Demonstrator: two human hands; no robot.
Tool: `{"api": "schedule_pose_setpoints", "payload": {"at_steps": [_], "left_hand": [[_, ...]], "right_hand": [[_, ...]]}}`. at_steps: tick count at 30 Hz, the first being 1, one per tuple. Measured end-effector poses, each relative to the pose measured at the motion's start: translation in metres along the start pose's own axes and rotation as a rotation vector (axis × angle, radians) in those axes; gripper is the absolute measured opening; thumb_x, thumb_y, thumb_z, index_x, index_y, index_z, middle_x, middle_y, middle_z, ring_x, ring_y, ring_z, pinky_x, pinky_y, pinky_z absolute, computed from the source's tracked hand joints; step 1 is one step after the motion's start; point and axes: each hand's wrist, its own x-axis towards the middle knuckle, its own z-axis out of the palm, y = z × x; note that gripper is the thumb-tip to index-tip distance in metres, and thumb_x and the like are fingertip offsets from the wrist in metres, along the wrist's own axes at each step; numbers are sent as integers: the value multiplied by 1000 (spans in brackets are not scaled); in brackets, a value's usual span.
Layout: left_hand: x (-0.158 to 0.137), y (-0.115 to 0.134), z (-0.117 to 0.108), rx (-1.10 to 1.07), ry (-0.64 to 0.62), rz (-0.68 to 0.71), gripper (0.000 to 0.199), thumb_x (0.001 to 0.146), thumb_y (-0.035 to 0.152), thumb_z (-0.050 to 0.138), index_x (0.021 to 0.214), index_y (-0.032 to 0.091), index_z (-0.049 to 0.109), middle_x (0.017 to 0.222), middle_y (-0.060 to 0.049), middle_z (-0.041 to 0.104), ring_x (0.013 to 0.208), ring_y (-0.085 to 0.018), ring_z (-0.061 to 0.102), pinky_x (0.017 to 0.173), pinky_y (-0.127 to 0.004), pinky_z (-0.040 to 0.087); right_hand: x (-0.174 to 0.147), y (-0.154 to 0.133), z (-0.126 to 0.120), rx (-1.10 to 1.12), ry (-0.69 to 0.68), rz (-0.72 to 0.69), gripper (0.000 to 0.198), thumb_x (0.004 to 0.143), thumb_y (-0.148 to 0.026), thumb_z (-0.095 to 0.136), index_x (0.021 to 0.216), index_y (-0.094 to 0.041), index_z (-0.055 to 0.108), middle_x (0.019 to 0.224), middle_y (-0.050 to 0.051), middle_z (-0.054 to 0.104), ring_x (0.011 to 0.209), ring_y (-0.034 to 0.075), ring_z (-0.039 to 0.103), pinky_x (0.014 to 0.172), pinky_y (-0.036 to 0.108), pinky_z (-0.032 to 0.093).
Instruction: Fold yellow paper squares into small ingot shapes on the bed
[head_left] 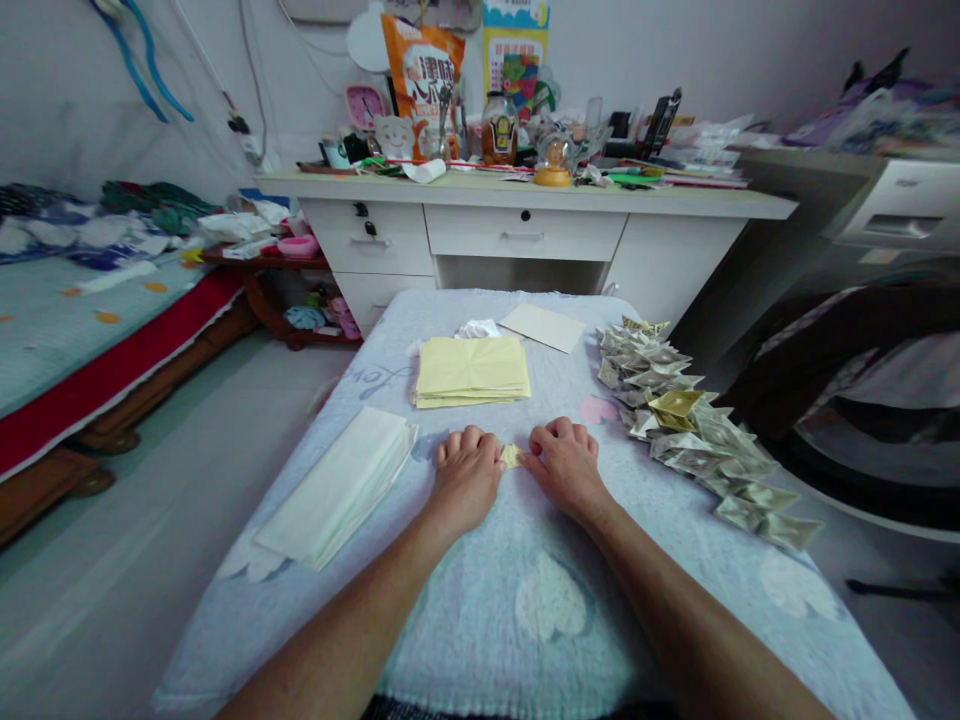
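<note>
Between my hands lies a small folded piece of yellow paper, low on the cloth-covered table. My left hand pinches its left end, fingers curled. At the other end, my right hand grips it with thumb and bent fingers; the fingertips are partly hidden. Just beyond them is a stack of yellow paper sheets with crease lines. A pile of long pale paper sheets rests left of my left hand. Off to the right runs a long cluster of folded paper pieces, mostly greyish with a few gold ones.
The table wears a pale blue patterned cloth. A cream card and a crumpled white tissue lie at its far side. A cluttered white desk stands behind, a bed at left, a washing machine at right.
</note>
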Motion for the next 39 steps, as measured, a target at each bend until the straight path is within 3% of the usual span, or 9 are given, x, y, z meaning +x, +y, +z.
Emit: {"api": "schedule_pose_setpoints", "payload": {"at_steps": [12,17,21,24,30,34,39], "left_hand": [[-1,-3,0,-30,6,35,8,88,22,42,92,23,49,101,-5,50,95,-23,43,80,-36,30],[-3,-4,-1,-43,20,81,10,89,19,41,93,22,49,102,-5,50,95,-22,43,80,-36,30],[-4,-5,-1,-84,38,129,7,87,20,46,93,22,49,102,-4,51,95,-22,43,81,-36,32],[-3,-8,-2,-144,46,173,5,86,21,48,91,22,50,100,-3,53,96,-22,44,84,-36,33],[1,-9,-6,-354,72,232,17,82,18,54,98,22,54,100,-2,60,97,-21,49,86,-35,35],[5,-8,-10,-567,38,242,11,86,26,51,88,20,60,88,-2,62,87,-18,54,80,-30,38],[7,-9,-10,-872,47,130,16,85,31,53,80,17,58,74,1,57,72,-14,53,68,-24,40]], "right_hand": [[1,12,-3,62,-9,-20,13,84,-38,59,88,-25,60,100,5,52,94,23,43,78,35,30],[-1,14,-2,131,44,-103,27,89,-47,48,95,-22,59,102,7,52,96,24,43,81,36,32],[-1,12,0,185,38,-219,39,80,-52,60,103,-21,59,106,8,51,98,25,43,85,39,32],[0,11,1,229,12,-257,34,76,-45,68,99,-21,60,105,7,51,99,25,42,86,39,32],[1,12,-2,417,10,-297,9,81,-28,66,83,-21,60,99,4,53,97,21,44,85,35,33],[2,13,-5,601,-1,-309,13,85,-31,61,80,-20,61,93,4,54,93,19,46,84,34,34],[5,13,-4,762,-39,-315,20,89,-34,56,77,-19,61,81,2,55,85,17,49,80,32,36]]}}
